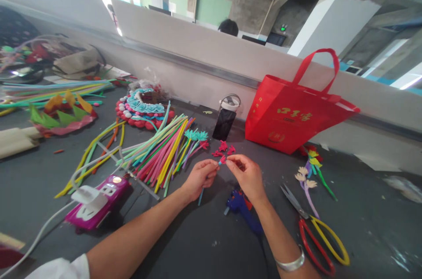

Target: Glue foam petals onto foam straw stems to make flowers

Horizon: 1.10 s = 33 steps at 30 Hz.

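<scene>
Between finger and thumb, my left hand pinches a blue pipe cleaner whose lower end sticks out below the fist. At its tip sits a small red-pink petal piece, and the fingertips of my right hand are closed on it. Just beyond my hands lie several loose red petal pieces. A blue glue gun rests on the table under my right forearm, partly hidden by it. Left of my hands is a bundle of coloured pipe cleaners, with turquoise flowers at its right end.
Large scissors lie partly open at right, near finished flowers. A red bag and a propped phone stand along the partition. A purple power strip with a white cord is at left; floral wreaths sit farther back.
</scene>
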Each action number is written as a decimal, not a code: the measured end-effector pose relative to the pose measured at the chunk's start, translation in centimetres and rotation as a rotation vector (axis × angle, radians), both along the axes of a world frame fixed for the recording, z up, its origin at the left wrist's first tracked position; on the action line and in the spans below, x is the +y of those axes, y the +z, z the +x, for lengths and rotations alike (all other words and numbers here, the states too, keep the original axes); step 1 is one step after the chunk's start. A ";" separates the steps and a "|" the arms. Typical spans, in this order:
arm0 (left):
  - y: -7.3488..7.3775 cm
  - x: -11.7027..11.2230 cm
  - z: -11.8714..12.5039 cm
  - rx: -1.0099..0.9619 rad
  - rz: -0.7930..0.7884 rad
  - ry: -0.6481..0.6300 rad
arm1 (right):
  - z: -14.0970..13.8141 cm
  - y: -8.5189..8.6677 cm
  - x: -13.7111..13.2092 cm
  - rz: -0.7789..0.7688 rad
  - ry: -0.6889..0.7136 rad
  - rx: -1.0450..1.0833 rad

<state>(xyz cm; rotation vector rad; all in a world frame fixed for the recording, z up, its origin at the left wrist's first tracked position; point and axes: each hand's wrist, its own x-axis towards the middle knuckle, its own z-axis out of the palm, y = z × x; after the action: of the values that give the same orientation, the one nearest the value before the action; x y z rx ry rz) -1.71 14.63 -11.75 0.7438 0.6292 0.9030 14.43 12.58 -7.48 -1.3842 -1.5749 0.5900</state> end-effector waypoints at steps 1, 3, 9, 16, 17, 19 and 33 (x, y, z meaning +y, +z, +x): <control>-0.1 0.0 0.0 -0.006 0.002 -0.004 | 0.0 0.0 0.0 -0.002 0.004 -0.007; -0.2 0.0 0.0 -0.016 0.007 -0.015 | 0.0 -0.1 0.0 -0.002 0.009 -0.017; -0.2 -0.1 0.0 -0.032 0.007 -0.039 | -0.1 -0.4 0.1 0.004 -0.002 -0.045; -0.3 -0.1 0.0 -0.015 0.007 -0.044 | -0.5 -1.1 0.1 0.034 -0.040 -0.075; -0.3 -0.1 0.0 -0.015 0.008 -0.043 | -0.5 -1.3 0.2 0.038 -0.047 -0.079; -0.3 -0.1 0.0 -0.015 0.009 -0.045 | -0.6 -1.5 0.2 0.047 -0.062 -0.085; -1.0 0.0 0.0 -0.062 0.028 -0.044 | -0.5 -0.9 -0.1 0.074 -0.080 -0.054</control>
<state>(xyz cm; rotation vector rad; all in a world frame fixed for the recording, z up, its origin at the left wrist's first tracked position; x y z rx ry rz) -1.73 14.60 -12.73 0.7492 0.5449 0.8929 13.92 12.52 -8.36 -1.4107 -1.5610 0.4460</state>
